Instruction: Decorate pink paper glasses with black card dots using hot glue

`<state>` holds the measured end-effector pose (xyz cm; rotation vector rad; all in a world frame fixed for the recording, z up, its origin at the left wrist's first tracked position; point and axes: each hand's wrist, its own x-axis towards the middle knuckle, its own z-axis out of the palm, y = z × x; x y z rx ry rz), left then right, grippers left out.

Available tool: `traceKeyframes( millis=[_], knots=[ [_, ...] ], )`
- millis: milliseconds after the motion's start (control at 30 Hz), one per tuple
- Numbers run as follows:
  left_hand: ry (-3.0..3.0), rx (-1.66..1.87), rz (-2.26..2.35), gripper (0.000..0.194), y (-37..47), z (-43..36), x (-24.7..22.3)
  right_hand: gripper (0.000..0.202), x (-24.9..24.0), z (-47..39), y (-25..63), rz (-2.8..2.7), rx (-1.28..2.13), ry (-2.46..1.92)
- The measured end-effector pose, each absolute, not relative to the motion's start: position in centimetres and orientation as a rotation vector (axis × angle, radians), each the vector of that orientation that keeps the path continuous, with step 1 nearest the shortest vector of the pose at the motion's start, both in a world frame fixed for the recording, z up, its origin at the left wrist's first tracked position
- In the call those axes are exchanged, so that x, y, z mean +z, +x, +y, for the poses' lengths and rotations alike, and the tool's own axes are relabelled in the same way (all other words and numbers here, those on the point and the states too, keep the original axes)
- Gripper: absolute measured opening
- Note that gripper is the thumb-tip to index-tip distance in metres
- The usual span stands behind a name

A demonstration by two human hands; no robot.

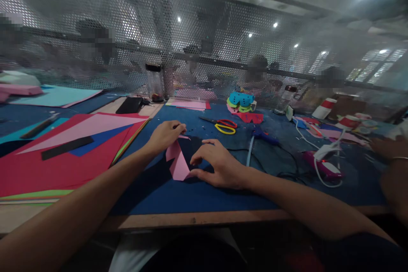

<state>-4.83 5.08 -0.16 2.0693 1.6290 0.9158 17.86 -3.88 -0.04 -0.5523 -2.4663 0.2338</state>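
Near the front edge of the dark blue tabletop (207,202), between the person's two bare hands, I see a folded piece of pale pink paper with a notched left side (180,165). Its upper end is at the left hand (167,134), whose fingers are curled together and, as far as I can see, pinch the paper against the thumb. That forearm slants up from the lower left, the back of the hand turned upward. From the other side the right forearm reaches in at a lower slant. The right hand (219,163) is arched, its curved fingers well apart from the thumb, which points at the paper's lower right corner; whether its tip presses there I cannot tell.

Beyond the hands lie scissors with one red and one yellow handle loop (225,126), and right of them a dark blue glue gun (266,137). Left of the left forearm spreads a stack of large red, pink, blue and green paper sheets (38,174). Farther back, a clear jar with a dark lid (155,85) stands upright before a grey perforated metal screen (210,29).
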Motion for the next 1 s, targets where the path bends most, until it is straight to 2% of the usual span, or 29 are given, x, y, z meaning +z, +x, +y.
traceKeyframes(
  millis=[200, 633, 1000],
  knots=[
    [2.074, 0.905, 1.66, 0.037, -5.0, 5.2, -0.1, 0.011, -0.1, -3.4, 18.0, -2.468, 0.198, -0.574],
    [2.187, 0.761, 1.881, 0.043, -5.3, 4.7, 0.8, 0.01, -0.8, 0.5, 19.8, -2.322, -0.049, -0.807],
    [2.224, 0.747, 1.898, 0.048, -5.3, 4.6, 0.9, 0.018, -1.1, 0.2, 19.4, -2.327, 0.18, -0.817]
  ],
)
